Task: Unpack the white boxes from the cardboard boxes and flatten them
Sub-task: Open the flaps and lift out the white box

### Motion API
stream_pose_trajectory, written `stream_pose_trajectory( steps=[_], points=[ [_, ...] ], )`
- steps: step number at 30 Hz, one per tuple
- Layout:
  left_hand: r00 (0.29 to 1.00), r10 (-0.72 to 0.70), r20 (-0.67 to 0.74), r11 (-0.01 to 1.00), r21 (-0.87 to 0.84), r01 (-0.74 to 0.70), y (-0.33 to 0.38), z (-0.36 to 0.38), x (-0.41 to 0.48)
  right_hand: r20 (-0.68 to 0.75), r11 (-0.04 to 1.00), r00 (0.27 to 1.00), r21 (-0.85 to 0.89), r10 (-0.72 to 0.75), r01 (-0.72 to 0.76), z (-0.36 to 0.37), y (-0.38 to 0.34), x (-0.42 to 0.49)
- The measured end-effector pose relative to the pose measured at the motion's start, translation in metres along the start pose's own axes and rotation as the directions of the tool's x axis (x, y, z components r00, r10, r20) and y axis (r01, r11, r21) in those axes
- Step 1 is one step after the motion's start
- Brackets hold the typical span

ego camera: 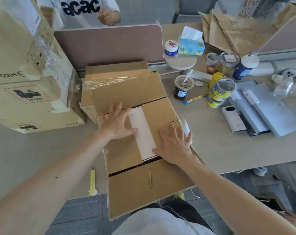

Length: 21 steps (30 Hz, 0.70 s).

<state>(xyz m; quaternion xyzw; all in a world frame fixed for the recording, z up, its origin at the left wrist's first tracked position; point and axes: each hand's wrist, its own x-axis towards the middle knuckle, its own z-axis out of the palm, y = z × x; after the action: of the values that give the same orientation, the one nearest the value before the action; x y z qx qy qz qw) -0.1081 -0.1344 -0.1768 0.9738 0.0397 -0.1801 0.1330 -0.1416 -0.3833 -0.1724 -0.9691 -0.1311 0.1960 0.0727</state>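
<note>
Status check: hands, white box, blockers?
Left hand, right hand open, flat on inner flaps. White box inside cardboard box, not out. Flaps partly cover it.

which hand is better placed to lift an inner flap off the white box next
Left, probably: the thumb of the left hand crosses the free edge of the left flap onto the white box, so it could hook under. The right hand lies flat on the right flap.

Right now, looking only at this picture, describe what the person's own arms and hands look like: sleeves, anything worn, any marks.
Both arms are bare to the frame's edge: no sleeves show. The left hand and right hand wear no gloves, and no rings, watch or bracelet are visible. The left forearm carries one small mole.
</note>
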Motion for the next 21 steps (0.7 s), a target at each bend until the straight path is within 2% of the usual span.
stream_pose_trajectory(
  steps=[7, 13, 16, 19, 21],
  points=[
    [0.988, 0.078, -0.131, 0.997, -0.019, -0.081, 0.022, 0.024, -0.028, -0.091, 0.987, 0.984, -0.064, -0.154, 0.148, -0.005, -0.008, 0.017],
    [0.988, 0.074, -0.135, 0.997, 0.036, -0.069, 0.035, 0.009, -0.028, -0.126, 0.947, 0.946, -0.161, -0.298, 0.277, -0.016, -0.012, 0.015],
    [0.985, 0.073, -0.157, 0.997, 0.043, -0.067, 0.039, -0.004, -0.035, -0.199, 0.921, 0.906, -0.195, -0.375, 0.338, -0.031, -0.009, 0.013],
    [0.977, 0.084, -0.197, 0.991, 0.116, -0.062, 0.043, -0.026, -0.046, -0.193, 0.887, 0.883, -0.278, -0.428, 0.369, -0.055, -0.007, 0.013],
    [0.980, 0.090, -0.176, 0.980, 0.189, -0.056, 0.040, -0.041, -0.054, -0.165, 0.851, 0.873, -0.363, -0.460, 0.380, -0.071, -0.002, 0.014]
  ],
)
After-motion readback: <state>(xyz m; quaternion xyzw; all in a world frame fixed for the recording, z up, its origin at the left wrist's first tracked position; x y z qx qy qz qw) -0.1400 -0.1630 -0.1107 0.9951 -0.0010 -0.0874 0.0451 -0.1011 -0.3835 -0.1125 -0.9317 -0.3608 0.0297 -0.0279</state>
